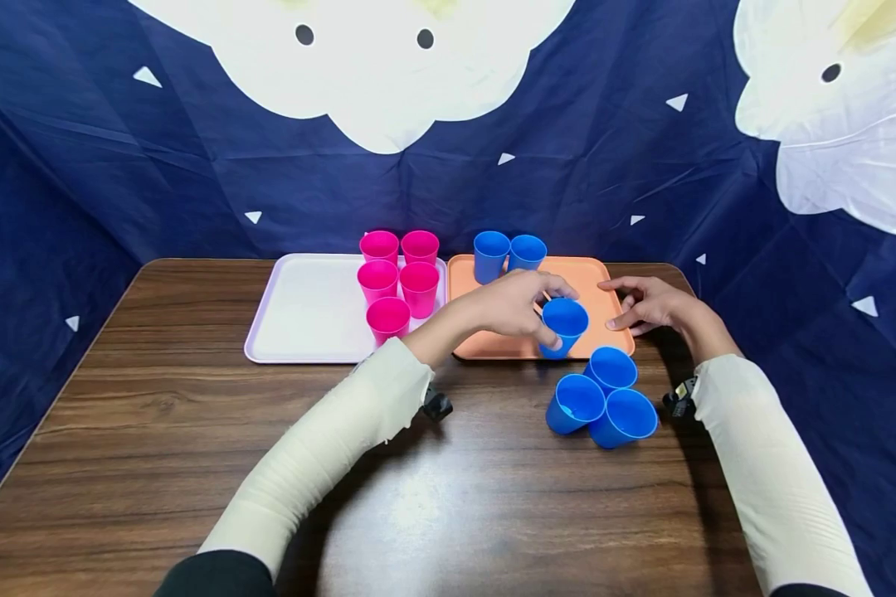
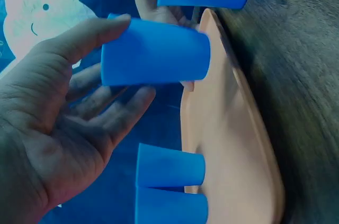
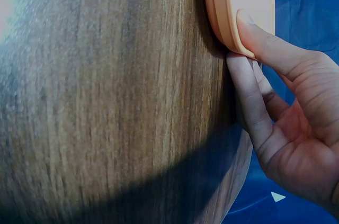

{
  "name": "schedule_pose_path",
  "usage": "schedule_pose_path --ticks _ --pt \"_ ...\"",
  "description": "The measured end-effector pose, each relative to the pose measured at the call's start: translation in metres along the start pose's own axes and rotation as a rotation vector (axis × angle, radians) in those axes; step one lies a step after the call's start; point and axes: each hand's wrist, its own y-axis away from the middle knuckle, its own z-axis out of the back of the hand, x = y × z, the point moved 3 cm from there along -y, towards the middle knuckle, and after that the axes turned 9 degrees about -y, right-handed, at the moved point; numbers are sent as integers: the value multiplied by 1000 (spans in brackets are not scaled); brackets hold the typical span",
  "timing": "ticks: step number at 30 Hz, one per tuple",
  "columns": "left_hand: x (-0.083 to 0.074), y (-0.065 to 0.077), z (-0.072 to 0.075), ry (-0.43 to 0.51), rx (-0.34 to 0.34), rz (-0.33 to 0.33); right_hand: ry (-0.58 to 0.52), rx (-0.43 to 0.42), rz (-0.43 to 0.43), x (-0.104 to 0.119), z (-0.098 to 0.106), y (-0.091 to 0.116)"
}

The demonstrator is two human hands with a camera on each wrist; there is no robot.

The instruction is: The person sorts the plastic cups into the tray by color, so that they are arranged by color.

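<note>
My left hand point(image 1: 513, 305) holds a blue cup point(image 1: 565, 322) by its rim over the front part of the orange tray point(image 1: 597, 286). In the left wrist view the thumb lies on one side of this cup point(image 2: 156, 52) and the fingers on the other; whether its base touches the tray I cannot tell. At the tray's right edge, my right hand point(image 1: 650, 305) pinches the rim, thumb on top and fingers beneath, as the right wrist view shows. Two more blue cups point(image 1: 490, 259) stand at the back left of the orange tray.
Three blue cups point(image 1: 577, 405) stand bunched on the wooden table point(image 1: 194, 431), in front of the orange tray. To the left, a white tray point(image 1: 306, 307) bears several pink cups point(image 1: 420, 290) on its right side. A dark blue cloth point(image 1: 306, 182) hangs behind the table.
</note>
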Motion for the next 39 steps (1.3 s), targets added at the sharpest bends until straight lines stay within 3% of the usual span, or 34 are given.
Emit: schedule_pose_path --ticks 11,17,25,39 --pt "26 -1 -7 82 -376 317 22 -2 9 -2 -1 1" --pt "35 -1 -11 57 -497 440 25 2 21 -3 -1 0" --pt "42 -8 -18 66 -576 515 14 -5 21 -1 0 1" --pt "44 -13 -22 87 -604 516 15 -5 19 -1 0 0"
